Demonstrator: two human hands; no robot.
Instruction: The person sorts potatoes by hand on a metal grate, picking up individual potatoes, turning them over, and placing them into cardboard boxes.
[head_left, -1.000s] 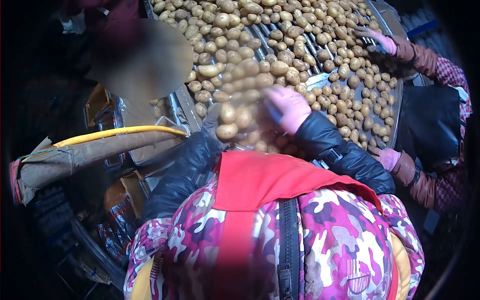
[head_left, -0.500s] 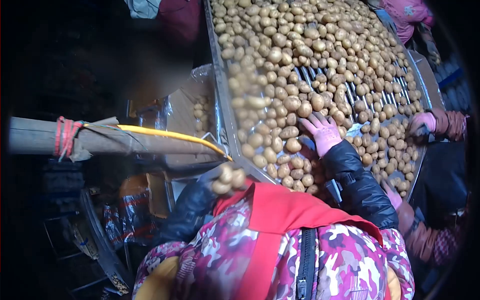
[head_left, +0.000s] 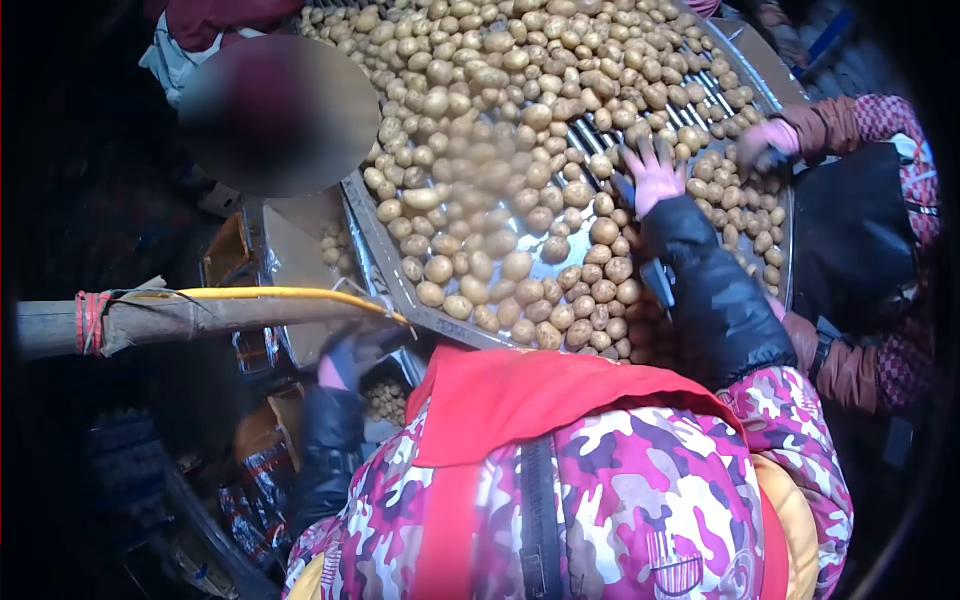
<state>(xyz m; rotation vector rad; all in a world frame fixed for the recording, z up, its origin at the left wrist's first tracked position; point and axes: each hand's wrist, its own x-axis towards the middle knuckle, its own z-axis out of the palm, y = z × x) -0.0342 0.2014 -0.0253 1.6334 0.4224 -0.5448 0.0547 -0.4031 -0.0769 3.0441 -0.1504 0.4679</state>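
The right hand (head_left: 655, 175) lies spread, fingers splayed, on potatoes (head_left: 500, 150) crowding the roller bed (head_left: 690, 110), near its right metal rim (head_left: 785, 230), just beside a co-worker's pink-gloved hand (head_left: 765, 145). The left hand (head_left: 345, 360) hangs below the near rim (head_left: 400, 290), over a box of small potatoes (head_left: 385, 398); its grip I cannot tell

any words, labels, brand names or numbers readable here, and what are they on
No readable text anywhere.
Camouflage jacket: a small white emblem near the hem, no letters legible.
Printed packaging at lower left: red and dark markings, too blurred to read.
Potatoes and sorting table: no markings.
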